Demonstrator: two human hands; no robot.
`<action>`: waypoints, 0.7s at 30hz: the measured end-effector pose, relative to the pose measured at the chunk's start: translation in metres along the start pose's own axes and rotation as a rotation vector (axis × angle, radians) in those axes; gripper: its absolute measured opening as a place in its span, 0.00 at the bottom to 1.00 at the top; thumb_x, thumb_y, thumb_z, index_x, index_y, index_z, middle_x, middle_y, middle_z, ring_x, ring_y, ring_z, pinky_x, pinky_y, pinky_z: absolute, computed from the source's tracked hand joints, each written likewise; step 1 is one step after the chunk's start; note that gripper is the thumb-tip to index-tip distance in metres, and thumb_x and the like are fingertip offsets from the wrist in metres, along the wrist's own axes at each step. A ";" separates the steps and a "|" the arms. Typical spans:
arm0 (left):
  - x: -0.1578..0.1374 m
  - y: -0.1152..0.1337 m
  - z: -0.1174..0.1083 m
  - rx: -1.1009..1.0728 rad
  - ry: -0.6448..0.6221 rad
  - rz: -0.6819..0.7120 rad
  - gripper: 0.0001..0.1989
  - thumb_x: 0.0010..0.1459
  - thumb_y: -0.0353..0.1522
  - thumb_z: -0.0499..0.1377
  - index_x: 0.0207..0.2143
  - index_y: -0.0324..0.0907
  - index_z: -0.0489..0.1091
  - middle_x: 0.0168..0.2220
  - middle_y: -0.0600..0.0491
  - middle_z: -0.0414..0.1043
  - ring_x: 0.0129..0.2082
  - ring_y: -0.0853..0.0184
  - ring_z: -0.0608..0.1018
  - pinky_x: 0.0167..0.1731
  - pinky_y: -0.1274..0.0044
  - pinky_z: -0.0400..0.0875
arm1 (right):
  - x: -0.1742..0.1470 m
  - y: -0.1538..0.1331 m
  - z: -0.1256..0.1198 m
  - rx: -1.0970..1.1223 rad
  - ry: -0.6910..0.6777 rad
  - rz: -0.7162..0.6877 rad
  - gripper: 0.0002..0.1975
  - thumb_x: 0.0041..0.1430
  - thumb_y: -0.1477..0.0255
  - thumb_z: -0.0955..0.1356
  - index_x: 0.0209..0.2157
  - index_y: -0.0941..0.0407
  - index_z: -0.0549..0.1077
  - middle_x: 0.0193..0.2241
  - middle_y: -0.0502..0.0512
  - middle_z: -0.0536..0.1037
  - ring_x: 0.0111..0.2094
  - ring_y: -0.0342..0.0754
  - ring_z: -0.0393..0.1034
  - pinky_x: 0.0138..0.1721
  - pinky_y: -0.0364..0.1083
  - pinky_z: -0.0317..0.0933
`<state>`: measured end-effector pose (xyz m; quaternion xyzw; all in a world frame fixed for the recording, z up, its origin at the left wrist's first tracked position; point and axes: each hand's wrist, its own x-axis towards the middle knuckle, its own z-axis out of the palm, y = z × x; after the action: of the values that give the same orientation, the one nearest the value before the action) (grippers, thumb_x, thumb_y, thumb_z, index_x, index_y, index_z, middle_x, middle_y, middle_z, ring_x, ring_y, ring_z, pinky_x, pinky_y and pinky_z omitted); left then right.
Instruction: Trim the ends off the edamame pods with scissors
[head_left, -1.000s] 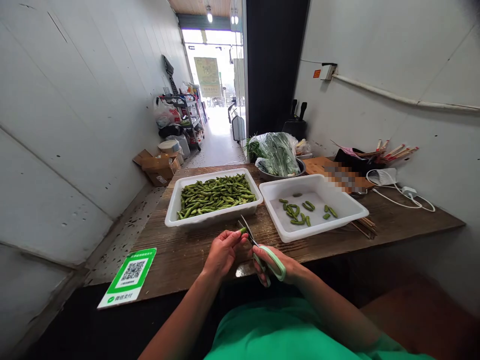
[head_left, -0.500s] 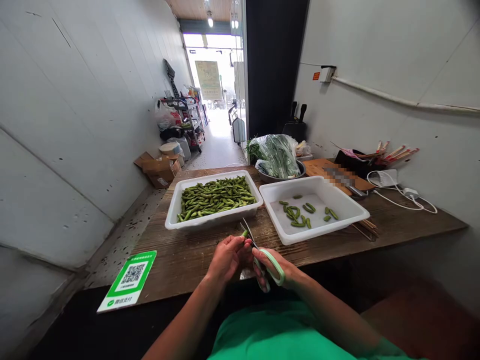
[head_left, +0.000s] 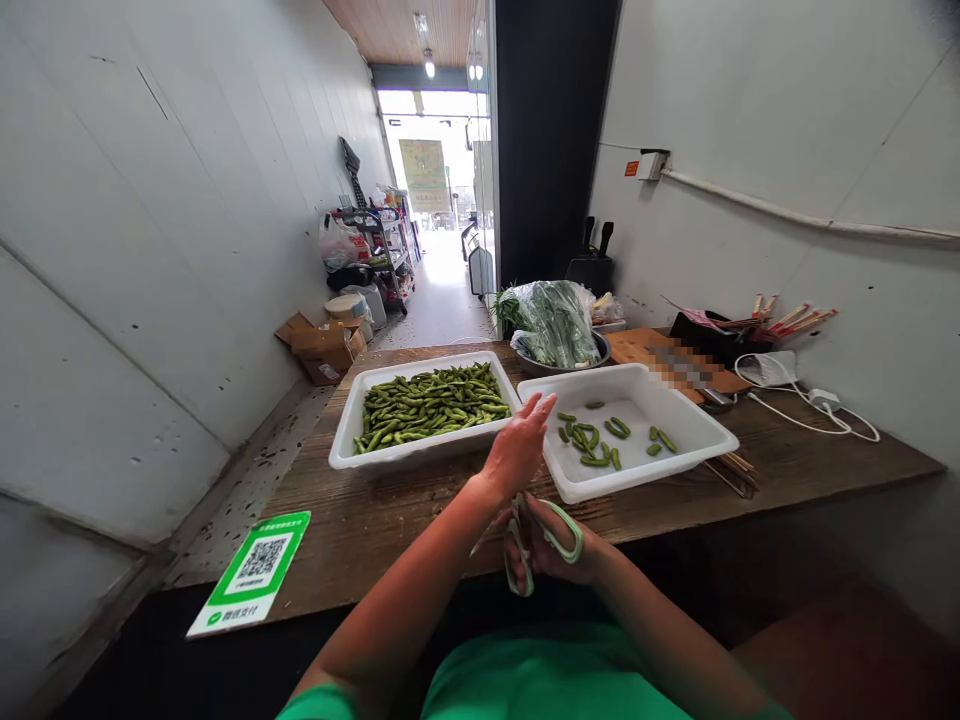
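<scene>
My left hand [head_left: 519, 440] reaches over the left edge of the right-hand white tray [head_left: 645, 478], fingers stretched out and apart. No pod shows in it, though its palm side is partly hidden. Several trimmed green edamame pods [head_left: 589, 440] lie scattered on that tray's floor. Below, my right hand [head_left: 559, 545] is wrapped round scissors [head_left: 566, 535] with pale green handles; my left wrist covers most of the blades. To the left, a second white tray [head_left: 412, 455] is heaped with edamame pods [head_left: 431, 405].
Behind the trays stands a bowl [head_left: 559, 365] with bagged leafy greens [head_left: 559, 320]. A wooden cutting board [head_left: 637, 350], a white cable [head_left: 795, 415] and skewers [head_left: 739, 470] lie to the right. A green QR-code sign [head_left: 255, 565] rests at the table's front left.
My left hand has moved from the scissor blades, where it held a pod, up and right to the right-hand tray, and its fingers have opened. The right hand keeps the scissors low.
</scene>
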<state>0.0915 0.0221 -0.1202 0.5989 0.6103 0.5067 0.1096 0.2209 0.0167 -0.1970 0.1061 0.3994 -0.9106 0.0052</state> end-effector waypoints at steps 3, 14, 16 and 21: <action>0.010 -0.020 -0.034 0.332 0.063 -0.109 0.21 0.53 0.24 0.53 0.48 0.45 0.71 0.49 0.45 0.70 0.50 0.59 0.70 0.51 0.70 0.59 | -0.003 -0.002 -0.004 -0.017 0.028 0.039 0.29 0.55 0.46 0.60 0.41 0.59 0.65 0.22 0.50 0.71 0.21 0.46 0.68 0.26 0.48 0.62; 0.035 -0.061 -0.116 0.689 -0.262 -0.332 0.07 0.36 0.23 0.61 0.19 0.43 0.73 0.26 0.50 0.74 0.29 0.64 0.72 0.30 0.78 0.62 | -0.002 0.002 -0.006 -0.049 0.027 0.011 0.29 0.54 0.46 0.60 0.40 0.59 0.65 0.22 0.50 0.71 0.20 0.45 0.67 0.24 0.48 0.64; 0.036 -0.060 -0.120 0.672 -0.268 -0.310 0.07 0.36 0.23 0.61 0.18 0.43 0.71 0.25 0.51 0.73 0.29 0.65 0.72 0.29 0.79 0.61 | -0.002 0.002 -0.006 -0.056 0.040 0.006 0.29 0.54 0.46 0.61 0.40 0.58 0.65 0.21 0.50 0.71 0.19 0.45 0.67 0.23 0.48 0.64; 0.022 -0.052 -0.130 0.501 -0.094 -0.306 0.00 0.44 0.30 0.61 0.22 0.43 0.71 0.23 0.53 0.71 0.26 0.67 0.71 0.29 0.77 0.62 | -0.003 0.003 -0.002 -0.079 0.069 0.006 0.28 0.54 0.46 0.60 0.40 0.58 0.65 0.21 0.49 0.70 0.19 0.44 0.67 0.23 0.46 0.63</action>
<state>-0.0425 -0.0107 -0.0888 0.5313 0.7938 0.2896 0.0616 0.2244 0.0160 -0.2003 0.1383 0.4345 -0.8900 -0.0014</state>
